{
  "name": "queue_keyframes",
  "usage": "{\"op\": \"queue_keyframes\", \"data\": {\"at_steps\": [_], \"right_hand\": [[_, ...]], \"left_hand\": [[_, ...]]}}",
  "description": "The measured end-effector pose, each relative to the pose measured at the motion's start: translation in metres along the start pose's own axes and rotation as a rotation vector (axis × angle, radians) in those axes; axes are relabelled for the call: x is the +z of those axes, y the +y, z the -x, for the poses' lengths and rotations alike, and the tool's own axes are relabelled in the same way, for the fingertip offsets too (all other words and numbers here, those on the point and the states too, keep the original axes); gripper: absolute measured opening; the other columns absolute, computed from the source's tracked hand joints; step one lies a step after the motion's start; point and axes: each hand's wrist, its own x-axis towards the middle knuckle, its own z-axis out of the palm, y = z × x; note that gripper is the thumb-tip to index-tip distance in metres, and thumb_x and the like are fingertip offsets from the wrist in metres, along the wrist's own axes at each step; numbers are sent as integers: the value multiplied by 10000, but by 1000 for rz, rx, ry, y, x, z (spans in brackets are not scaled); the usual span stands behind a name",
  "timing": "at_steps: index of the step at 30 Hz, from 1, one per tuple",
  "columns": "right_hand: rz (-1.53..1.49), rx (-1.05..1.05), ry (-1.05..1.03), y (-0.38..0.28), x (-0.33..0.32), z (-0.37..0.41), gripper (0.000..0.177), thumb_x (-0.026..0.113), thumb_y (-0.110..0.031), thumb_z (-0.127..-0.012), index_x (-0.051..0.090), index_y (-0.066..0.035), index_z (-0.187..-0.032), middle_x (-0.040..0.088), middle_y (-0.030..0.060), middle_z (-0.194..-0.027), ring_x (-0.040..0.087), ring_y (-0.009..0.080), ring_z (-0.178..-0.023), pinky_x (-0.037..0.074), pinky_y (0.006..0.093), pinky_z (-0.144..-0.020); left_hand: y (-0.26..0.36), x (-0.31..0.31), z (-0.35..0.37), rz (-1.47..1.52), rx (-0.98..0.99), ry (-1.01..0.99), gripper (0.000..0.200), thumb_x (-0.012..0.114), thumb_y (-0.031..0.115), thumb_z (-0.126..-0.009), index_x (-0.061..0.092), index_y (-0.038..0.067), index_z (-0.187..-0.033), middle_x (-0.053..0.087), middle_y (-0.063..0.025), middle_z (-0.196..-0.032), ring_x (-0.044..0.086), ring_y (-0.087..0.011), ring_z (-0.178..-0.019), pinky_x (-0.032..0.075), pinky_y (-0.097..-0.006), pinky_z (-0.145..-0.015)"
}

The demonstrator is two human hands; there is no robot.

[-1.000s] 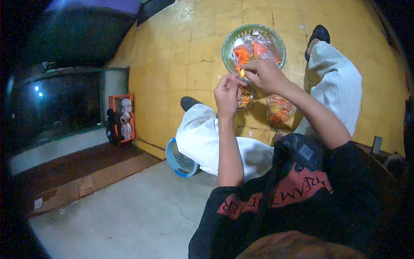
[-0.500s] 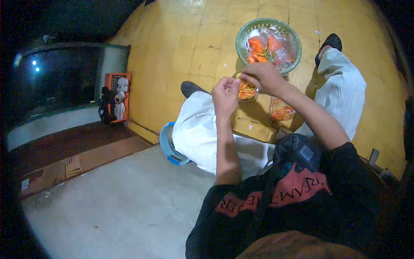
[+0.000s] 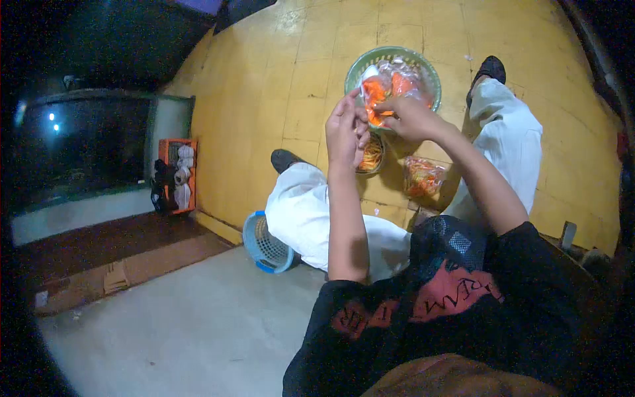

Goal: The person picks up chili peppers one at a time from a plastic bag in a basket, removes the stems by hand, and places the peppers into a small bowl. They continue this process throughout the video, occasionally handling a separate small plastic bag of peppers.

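My left hand [image 3: 347, 132] is raised beside the green basket [image 3: 352, 64], its fingers loosely curled but apart, with nothing visible in it. My right hand [image 3: 413, 119] reaches over the basket's near edge, thumb and forefinger apart, close to the orange plastic [image 3: 374, 92]. Clear plastic bags lie in the basket too. Below the hands stands a small round container of yellow and orange strips [image 3: 372, 155], partly hidden by my left hand. A clear bag of similar orange and yellow pieces [image 3: 423, 178] rests on the yellow tiled floor between my legs.
A blue perforated basket [image 3: 268, 248] sits beside my left leg, tilted. Further left, an orange crate [image 3: 192, 173] holds white and dark items against the wall. My shoes [image 3: 489, 68] rest on the tiles on either side. Brown cardboard [image 3: 159, 264] lies at the lower left.
My hands have come apart from above the small container. The right one has moved to the orange plastic in the green basket, and the left one's fingers have loosened. The view has shifted slightly.
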Motion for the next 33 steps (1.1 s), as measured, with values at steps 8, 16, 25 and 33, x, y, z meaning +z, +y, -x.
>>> {"op": "queue_keyframes", "data": {"at_steps": [8, 16, 25, 33], "right_hand": [[-364, -131, -158, -19, -11, 11, 210, 607, -194, -855, 673, -15, -944, 653, 86, -744, 589, 128, -704, 472, 293, -667], [-518, -112, -6, -7, 39, 6, 243, 603, -240, -900, 669, -7, -921, 646, 34, -741, 579, 88, -703, 460, 258, -656], [-537, -77, 19, -5, 71, 4, 264, 625, -282, -889, 683, -24, -891, 654, 89, -708, 608, 142, -642, 471, 290, -617], [30, -354, -324, 11, 64, -10, 141, 626, -128, -834, 624, -3, -899, 635, 142, -793, 585, 332, -720, 465, 404, -674]], "left_hand": [[-15, -13, -3, 312, -13, -88, 329, 502, 282, -984, 505, 49, -1215, 506, -10, -766, 429, -39, -553, 316, -153, -350], [-20, -26, 12, 74, 105, -16, 291, 595, 189, -934, 526, 44, -1177, 614, -72, -992, 593, -90, -790, 451, -142, -466], [-46, -73, 35, -164, 156, 176, 175, 611, 100, -915, 601, -12, -1049, 637, -94, -1009, 630, -142, -851, 570, -265, -692], [-37, -110, 20, -690, 106, 190, 183, 622, 111, -906, 644, -61, -964, 643, -70, -791, 595, -99, -642, 482, -227, -574]]}}
